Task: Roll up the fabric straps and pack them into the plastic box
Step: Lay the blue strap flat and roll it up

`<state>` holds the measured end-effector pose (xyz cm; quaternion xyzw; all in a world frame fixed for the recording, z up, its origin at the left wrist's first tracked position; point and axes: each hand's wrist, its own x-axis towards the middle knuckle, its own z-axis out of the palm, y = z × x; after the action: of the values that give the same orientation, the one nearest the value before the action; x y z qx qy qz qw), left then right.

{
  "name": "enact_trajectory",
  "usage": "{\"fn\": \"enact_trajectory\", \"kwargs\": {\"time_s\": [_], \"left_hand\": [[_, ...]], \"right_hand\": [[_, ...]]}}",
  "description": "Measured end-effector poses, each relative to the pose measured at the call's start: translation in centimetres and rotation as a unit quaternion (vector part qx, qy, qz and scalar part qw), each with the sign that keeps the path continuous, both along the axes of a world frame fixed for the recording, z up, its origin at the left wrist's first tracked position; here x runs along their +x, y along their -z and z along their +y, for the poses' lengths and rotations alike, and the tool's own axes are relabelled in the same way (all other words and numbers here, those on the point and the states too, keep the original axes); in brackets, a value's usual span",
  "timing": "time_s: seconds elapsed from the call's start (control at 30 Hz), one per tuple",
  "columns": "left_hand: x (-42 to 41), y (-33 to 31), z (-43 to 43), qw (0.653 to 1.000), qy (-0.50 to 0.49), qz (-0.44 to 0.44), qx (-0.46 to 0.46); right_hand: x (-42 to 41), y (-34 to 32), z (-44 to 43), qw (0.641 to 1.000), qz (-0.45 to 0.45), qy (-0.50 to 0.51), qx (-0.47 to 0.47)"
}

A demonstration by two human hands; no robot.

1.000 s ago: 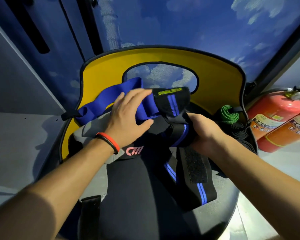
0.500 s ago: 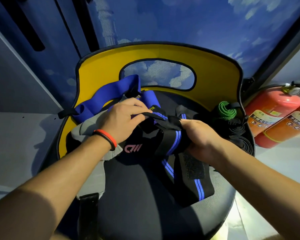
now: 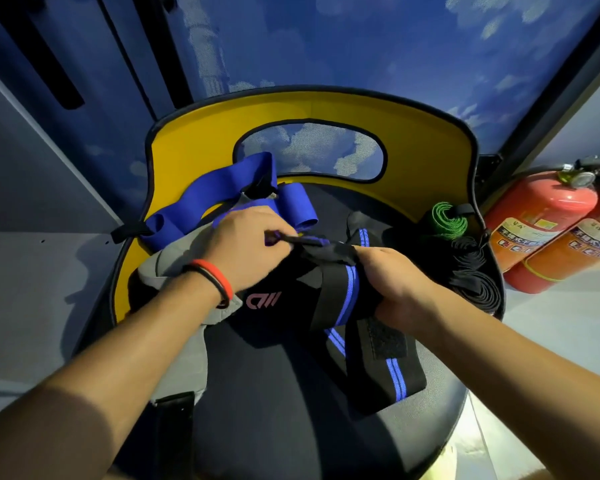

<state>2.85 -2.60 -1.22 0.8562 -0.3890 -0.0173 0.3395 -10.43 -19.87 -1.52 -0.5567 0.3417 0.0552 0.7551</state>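
Observation:
A black strap with blue stripes (image 3: 340, 292) is partly rolled over the dark seat of a chair. My right hand (image 3: 392, 282) grips the rolled part from the right. My left hand (image 3: 250, 247) pinches the strap's upper end. The strap's loose tail with a Velcro patch (image 3: 387, 344) lies toward me on the seat. A blue strap (image 3: 215, 195) lies behind my left hand, one end curled. A rolled green strap (image 3: 445, 220) and rolled black straps (image 3: 471, 275) sit at the seat's right edge. No plastic box is in view.
The chair has a yellow backrest (image 3: 326, 109) with an oval opening. A grey and black pad with a pink logo (image 3: 187, 271) lies under my left wrist. Two red fire extinguishers (image 3: 548, 230) lie on the floor at the right. A grey floor lies at the left.
My left hand went from lying flat on the blue strap to pinching the black strap's end. The black strap has been drawn down over the roll in my right hand.

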Motion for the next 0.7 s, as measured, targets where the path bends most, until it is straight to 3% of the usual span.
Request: {"fn": "enact_trajectory", "kwargs": {"time_s": [0.07, 0.13, 0.27, 0.57, 0.7], "left_hand": [[-1.0, -0.2, 0.0, 0.992, 0.07, -0.099, 0.026], [-1.6, -0.7, -0.3, 0.982, 0.125, -0.139, 0.023], [-2.4, -0.9, -0.7, 0.991, 0.104, -0.07, -0.047], [-1.8, 0.5, -1.1, 0.996, 0.057, 0.032, -0.062], [-1.3, 0.5, -1.0, 0.995, 0.03, 0.059, -0.072]], "right_hand": [[-0.1, -0.2, 0.0, 1.0, -0.011, 0.006, -0.004], [-0.1, 0.0, -0.2, 0.999, -0.034, 0.023, -0.016], [-0.1, 0.4, -0.5, 0.997, -0.074, 0.02, -0.007], [-0.2, 0.1, 0.5, 0.981, -0.168, -0.04, -0.083], [-0.6, 0.2, 0.7, 0.982, -0.166, -0.052, -0.077]]}}
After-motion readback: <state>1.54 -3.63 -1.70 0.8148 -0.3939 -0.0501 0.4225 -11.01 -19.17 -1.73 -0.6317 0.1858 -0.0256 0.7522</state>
